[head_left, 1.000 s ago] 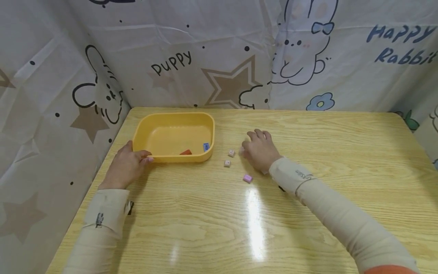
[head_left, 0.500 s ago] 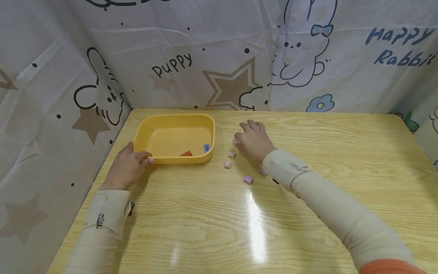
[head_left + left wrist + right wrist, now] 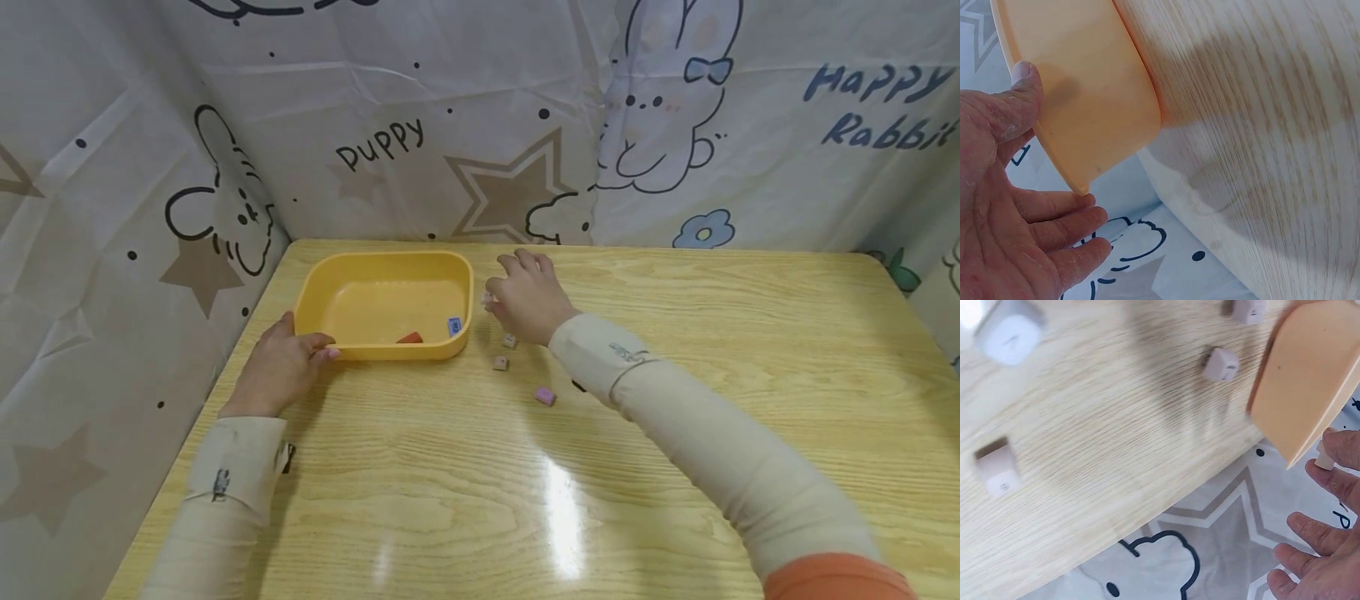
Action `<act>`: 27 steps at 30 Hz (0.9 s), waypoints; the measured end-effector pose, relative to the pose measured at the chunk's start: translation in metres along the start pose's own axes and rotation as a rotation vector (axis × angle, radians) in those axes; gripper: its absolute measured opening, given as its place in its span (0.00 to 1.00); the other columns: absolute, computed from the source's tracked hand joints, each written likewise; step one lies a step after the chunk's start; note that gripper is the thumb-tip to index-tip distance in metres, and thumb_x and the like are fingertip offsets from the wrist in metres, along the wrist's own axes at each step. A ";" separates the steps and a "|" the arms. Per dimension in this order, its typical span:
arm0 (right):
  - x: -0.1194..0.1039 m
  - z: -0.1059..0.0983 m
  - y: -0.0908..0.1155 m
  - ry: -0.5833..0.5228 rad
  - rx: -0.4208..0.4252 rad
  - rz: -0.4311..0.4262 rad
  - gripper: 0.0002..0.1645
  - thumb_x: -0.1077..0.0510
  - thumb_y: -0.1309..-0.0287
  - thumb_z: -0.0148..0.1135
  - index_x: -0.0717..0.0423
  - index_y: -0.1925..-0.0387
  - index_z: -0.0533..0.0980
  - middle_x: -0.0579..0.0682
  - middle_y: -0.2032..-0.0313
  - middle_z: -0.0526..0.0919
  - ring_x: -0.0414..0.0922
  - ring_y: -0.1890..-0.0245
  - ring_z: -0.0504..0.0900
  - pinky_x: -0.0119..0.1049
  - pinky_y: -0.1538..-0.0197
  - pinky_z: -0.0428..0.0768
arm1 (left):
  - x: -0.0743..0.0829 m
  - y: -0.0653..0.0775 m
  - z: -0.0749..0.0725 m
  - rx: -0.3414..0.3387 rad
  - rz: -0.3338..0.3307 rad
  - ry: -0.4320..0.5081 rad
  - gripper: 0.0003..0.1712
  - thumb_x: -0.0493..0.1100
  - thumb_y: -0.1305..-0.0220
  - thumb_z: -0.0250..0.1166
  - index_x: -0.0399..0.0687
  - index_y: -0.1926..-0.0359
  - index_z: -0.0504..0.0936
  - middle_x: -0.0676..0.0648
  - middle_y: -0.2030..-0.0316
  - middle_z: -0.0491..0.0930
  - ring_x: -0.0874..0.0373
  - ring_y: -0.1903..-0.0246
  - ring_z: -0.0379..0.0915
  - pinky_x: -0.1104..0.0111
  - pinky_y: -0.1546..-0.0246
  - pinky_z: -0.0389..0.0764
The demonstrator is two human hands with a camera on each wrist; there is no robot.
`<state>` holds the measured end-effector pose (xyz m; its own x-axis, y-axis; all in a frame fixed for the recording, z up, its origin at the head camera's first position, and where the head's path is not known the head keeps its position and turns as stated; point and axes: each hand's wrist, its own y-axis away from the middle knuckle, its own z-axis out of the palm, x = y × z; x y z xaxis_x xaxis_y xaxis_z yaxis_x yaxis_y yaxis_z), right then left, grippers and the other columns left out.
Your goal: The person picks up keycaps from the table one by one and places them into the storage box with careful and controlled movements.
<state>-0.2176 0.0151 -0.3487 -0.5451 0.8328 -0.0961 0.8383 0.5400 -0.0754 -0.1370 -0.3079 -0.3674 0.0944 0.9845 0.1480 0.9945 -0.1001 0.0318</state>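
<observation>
My right hand (image 3: 531, 296) pinches a pale keycap (image 3: 1324, 457) between thumb and forefinger, with the other fingers spread. It is raised just beside the right wall of a yellow plastic bin (image 3: 375, 352). My left hand (image 3: 273, 367) grips the bin's near left corner, its thumb over the rim (image 3: 1063, 169). Inside the bin lie a red keycap (image 3: 409, 338) and a blue keycap (image 3: 454, 326). On the table, two pale keycaps (image 3: 500, 363) sit below my right hand, and a purple keycap (image 3: 545, 396) lies nearer to me.
In the right wrist view, another pale keycap (image 3: 999, 470) and a greyish one (image 3: 1010, 337) stand on the wooden table (image 3: 420, 483). A printed cloth (image 3: 360, 75) hangs behind the table and along its left side.
My right hand has moved left and away from me, carrying a pale keycap from among the others to the bin's right side. My left hand has stayed on the bin.
</observation>
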 end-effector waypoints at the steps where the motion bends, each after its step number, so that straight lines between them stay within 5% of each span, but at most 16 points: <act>1: -0.002 0.000 -0.002 0.001 -0.006 0.001 0.15 0.48 0.37 0.60 0.48 0.52 0.81 0.58 0.35 0.71 0.59 0.31 0.63 0.56 0.29 0.61 | 0.000 0.000 0.000 0.003 0.003 -0.002 0.19 0.48 0.34 0.60 0.41 0.50 0.83 0.27 0.45 0.75 0.24 0.34 0.52 0.36 0.34 0.57; 27: -0.055 0.010 -0.026 0.088 -0.033 -0.095 0.20 0.41 0.35 0.56 0.43 0.46 0.78 0.55 0.34 0.69 0.56 0.32 0.64 0.53 0.30 0.63 | -0.001 0.001 0.001 0.070 0.055 -0.023 0.18 0.47 0.35 0.61 0.39 0.52 0.84 0.26 0.48 0.77 0.24 0.38 0.59 0.38 0.36 0.62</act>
<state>-0.2098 -0.0460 -0.3514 -0.6200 0.7846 -0.0029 0.7838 0.6192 -0.0473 -0.1364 -0.3089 -0.3684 0.1488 0.9809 0.1253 0.9885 -0.1442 -0.0447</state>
